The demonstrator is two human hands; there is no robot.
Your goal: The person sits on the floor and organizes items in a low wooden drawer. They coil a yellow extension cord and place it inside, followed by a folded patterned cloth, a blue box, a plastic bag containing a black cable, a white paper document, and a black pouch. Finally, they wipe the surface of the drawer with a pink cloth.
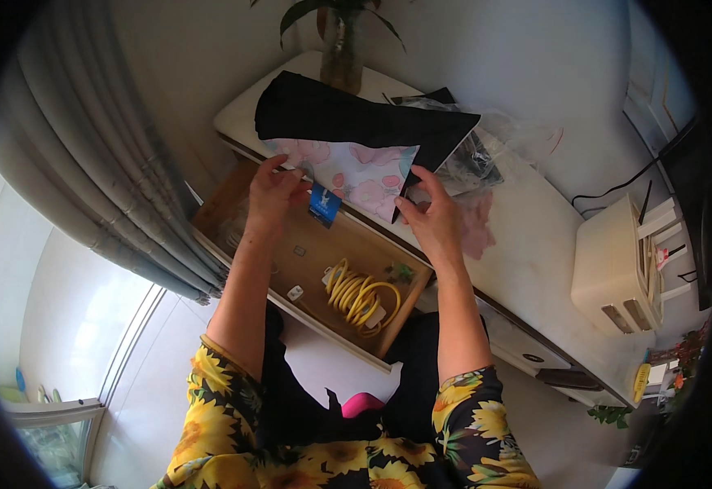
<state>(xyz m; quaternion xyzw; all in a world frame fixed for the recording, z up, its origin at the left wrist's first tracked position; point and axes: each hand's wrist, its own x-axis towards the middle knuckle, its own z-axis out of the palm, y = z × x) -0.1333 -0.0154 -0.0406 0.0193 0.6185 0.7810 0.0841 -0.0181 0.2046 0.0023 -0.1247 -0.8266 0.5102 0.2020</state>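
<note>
A black piece of cloth [331,110] lies over the white cabinet top, with a pale panel in a pink floral print [364,173] facing me. My left hand [274,194] is closed at the left corner of the printed panel, its fingertips pinching the edge. Beside those fingers a blue tag [324,205] hangs over the open drawer. My right hand [433,213] pinches the right edge, where a strip of black cloth shows. How the cloth is folded underneath is hidden.
Below my hands a wooden drawer [323,328] stands pulled out, holding a coiled yellow cable [356,295] and small items. Clear plastic packaging [474,163] lies right of the cloth. A glass vase [342,57] stands behind, a white router [612,265] at right, and a grey curtain [95,147] at left.
</note>
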